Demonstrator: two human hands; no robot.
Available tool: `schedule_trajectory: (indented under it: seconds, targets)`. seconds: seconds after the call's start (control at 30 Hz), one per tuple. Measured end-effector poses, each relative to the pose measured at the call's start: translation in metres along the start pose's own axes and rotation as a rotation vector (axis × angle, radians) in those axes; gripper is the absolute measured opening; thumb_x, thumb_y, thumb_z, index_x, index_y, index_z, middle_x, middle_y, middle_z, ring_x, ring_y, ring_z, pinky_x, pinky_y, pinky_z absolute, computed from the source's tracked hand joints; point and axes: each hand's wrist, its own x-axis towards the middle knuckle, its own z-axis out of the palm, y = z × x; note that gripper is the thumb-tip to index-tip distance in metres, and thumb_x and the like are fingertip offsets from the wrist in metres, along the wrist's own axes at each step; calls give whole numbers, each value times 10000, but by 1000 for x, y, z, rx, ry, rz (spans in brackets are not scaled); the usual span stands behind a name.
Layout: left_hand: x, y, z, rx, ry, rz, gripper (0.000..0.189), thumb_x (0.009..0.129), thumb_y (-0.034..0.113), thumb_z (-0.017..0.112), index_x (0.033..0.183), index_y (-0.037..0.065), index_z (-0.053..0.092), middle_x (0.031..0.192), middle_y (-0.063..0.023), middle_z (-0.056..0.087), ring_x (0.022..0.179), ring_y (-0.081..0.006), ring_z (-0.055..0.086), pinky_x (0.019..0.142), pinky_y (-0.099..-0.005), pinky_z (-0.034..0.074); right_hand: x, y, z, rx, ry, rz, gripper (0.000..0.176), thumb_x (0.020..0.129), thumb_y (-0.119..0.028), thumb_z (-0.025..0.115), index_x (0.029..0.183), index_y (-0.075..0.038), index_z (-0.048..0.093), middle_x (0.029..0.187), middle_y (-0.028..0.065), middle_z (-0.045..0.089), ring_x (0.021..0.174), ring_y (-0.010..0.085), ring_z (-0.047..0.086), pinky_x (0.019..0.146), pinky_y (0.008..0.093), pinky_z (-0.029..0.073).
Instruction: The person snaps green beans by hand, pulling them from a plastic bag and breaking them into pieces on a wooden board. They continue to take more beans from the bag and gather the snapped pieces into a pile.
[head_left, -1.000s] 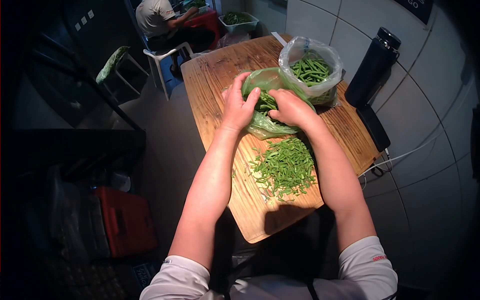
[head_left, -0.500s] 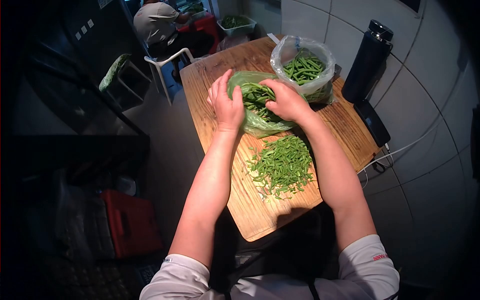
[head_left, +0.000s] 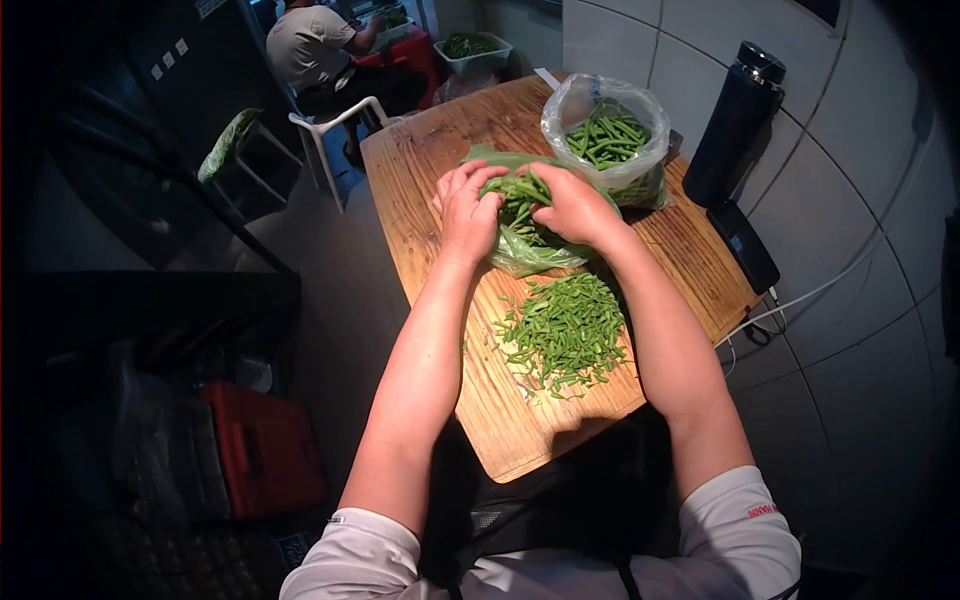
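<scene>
My right hand point(head_left: 575, 208) reaches into a thin green plastic bag point(head_left: 530, 258) and closes around some green beans point(head_left: 522, 212); the beans stick out past its thumb. At the bag's left side, my left hand point(head_left: 470, 212) curls its fingers inward over the rim, thumb beside the beans. The fingertips are partly hidden among the bag and beans. Nearer to me, a loose pile of short green bean pieces point(head_left: 568, 330) lies on the wooden table point(head_left: 500, 425). Behind my right hand stands a clear plastic bag point(head_left: 640, 185) with whole green beans in it.
A dark thermos point(head_left: 735, 125) and a black phone-like device point(head_left: 743, 246) with a white cable are at the right by the tiled wall. Beyond the table a person point(head_left: 315, 50) sits near a white stool point(head_left: 325, 150). A red crate point(head_left: 265, 450) is at lower left.
My left hand has moved right and inward, its spread fingers now bent over the bag's rim. The bag's left side is pushed in. My right hand stays nearly in place with the beans.
</scene>
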Motion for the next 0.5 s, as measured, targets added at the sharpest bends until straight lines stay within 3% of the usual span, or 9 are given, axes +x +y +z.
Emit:
schedule_trajectory:
  seconds: [0.07, 0.1, 0.2, 0.33, 0.37, 0.47, 0.5]
  targets:
    - [-2, -9, 2, 42, -44, -47, 286, 751, 232, 645, 996, 134, 755, 1312, -89, 583, 1290, -319, 411, 1108, -465, 239, 2, -5, -5, 128, 48, -6, 486, 775, -19, 677, 1250, -27, 575, 1073, 199, 681, 999, 320, 665, 902, 374, 511]
    - [-2, -8, 1, 89, -67, -50, 286, 744, 235, 648, 990, 140, 759, 1321, -89, 576, 1298, -318, 402, 1112, -469, 228, 3, -7, -5, 160, 98, -13, 459, 786, -16, 658, 1237, -13, 571, 1010, 165, 682, 921, 252, 657, 861, 337, 512]
    - [-5, -3, 0, 209, -131, -56, 282, 724, 242, 661, 972, 159, 767, 1344, -89, 559, 1317, -314, 383, 1122, -478, 203, 9, 4, -1, 299, 173, -12, 446, 784, -69, 693, 1214, -35, 579, 1093, 209, 675, 1029, 378, 648, 891, 410, 505]
    - [-5, -6, 1, 257, -162, -60, 265, 707, 234, 675, 946, 175, 774, 1358, -87, 547, 1323, -314, 376, 1124, -482, 194, 2, 6, -11, 25, -114, 17, 427, 802, -84, 691, 1202, -2, 568, 1130, 234, 655, 1075, 388, 627, 917, 419, 492]
    - [-5, -7, 1, 254, -163, -58, 261, 704, 228, 677, 940, 176, 775, 1361, -87, 545, 1324, -315, 375, 1124, -483, 192, -2, 10, -2, -107, -14, -45, 489, 770, -48, 696, 1231, 16, 546, 1124, 229, 648, 1089, 366, 624, 949, 404, 478]
    - [-6, -8, -1, 233, -160, 4, 238, 721, 263, 716, 937, 180, 775, 1363, -92, 538, 1323, -324, 370, 1119, -484, 194, 1, 8, -3, -19, -14, 13, 446, 802, -100, 709, 1204, 3, 545, 1182, 244, 623, 1125, 412, 597, 951, 443, 479]
    - [-6, -4, -2, 220, -160, 24, 235, 734, 283, 723, 939, 179, 772, 1361, -94, 538, 1323, -326, 368, 1115, -486, 193, -1, 2, -6, 58, 32, 32, 441, 802, -96, 705, 1198, 11, 543, 1137, 231, 643, 1090, 394, 619, 935, 426, 487]
